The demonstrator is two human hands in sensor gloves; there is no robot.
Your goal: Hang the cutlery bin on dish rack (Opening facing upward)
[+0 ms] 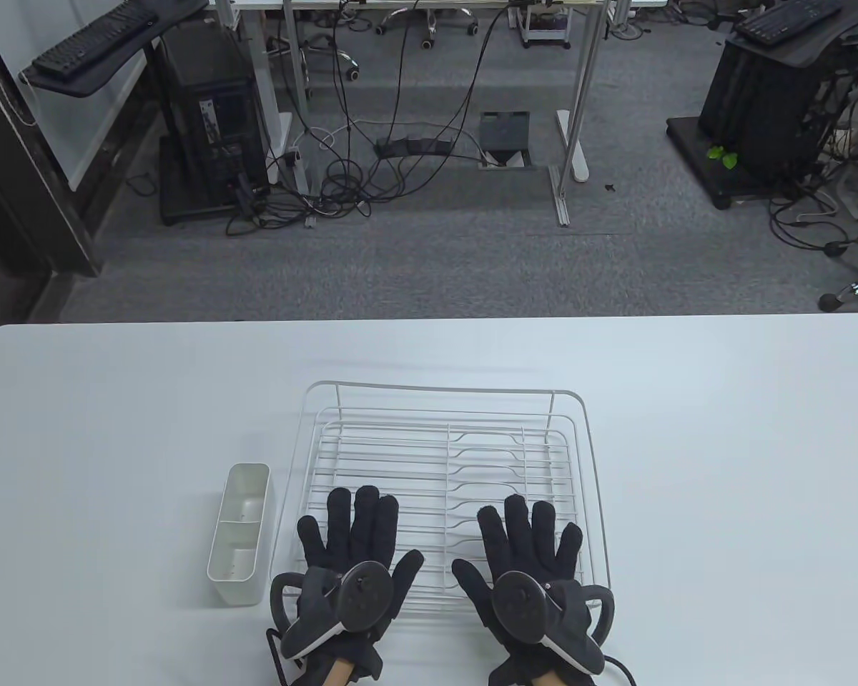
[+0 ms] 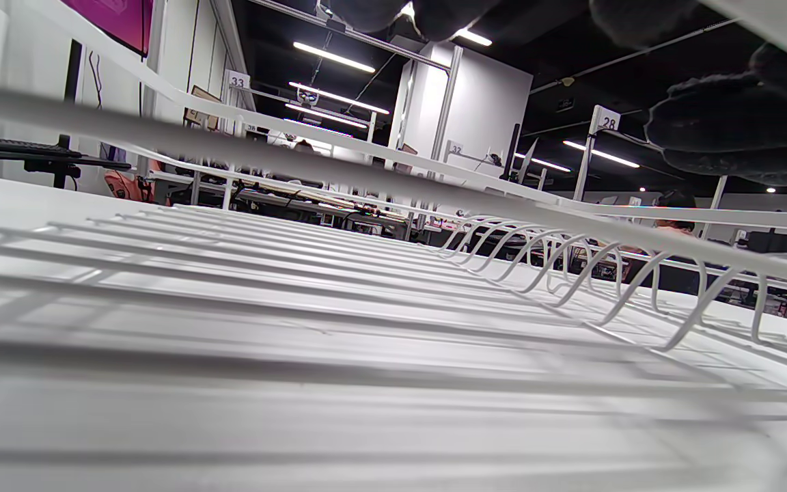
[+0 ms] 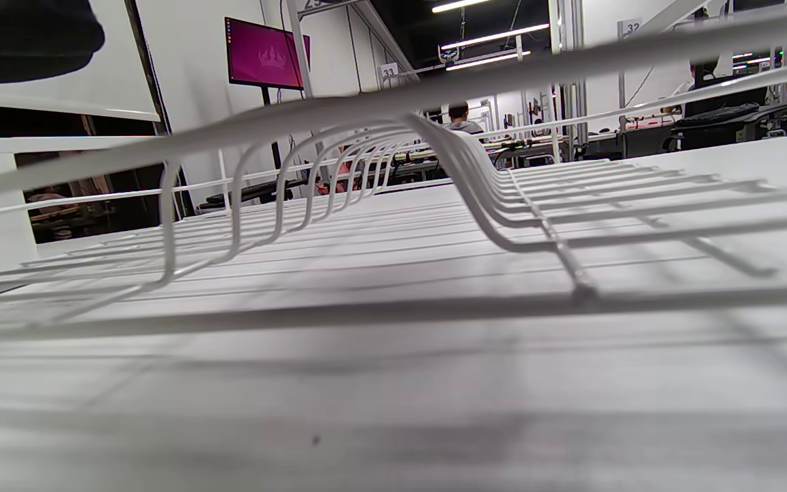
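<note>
Both hands were flat with fingers spread, holding nothing. The left hand (image 1: 350, 564) and the right hand (image 1: 536, 572) lay over the near side of the dish rack (image 1: 443, 400).

The cutlery bin (image 1: 239, 532) stood just left of the left hand, opening up, not hung yet. Next, I think, a hand must grab it.

Only the table view showed the bin; the wrist views showed rack wires.

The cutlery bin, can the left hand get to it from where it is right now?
Probably yes. The cutlery bin stands upright on the table just left of the dish rack, and the left hand lies flat and spread over the rack's near left part. Nothing shows between the hand and the bin.
</note>
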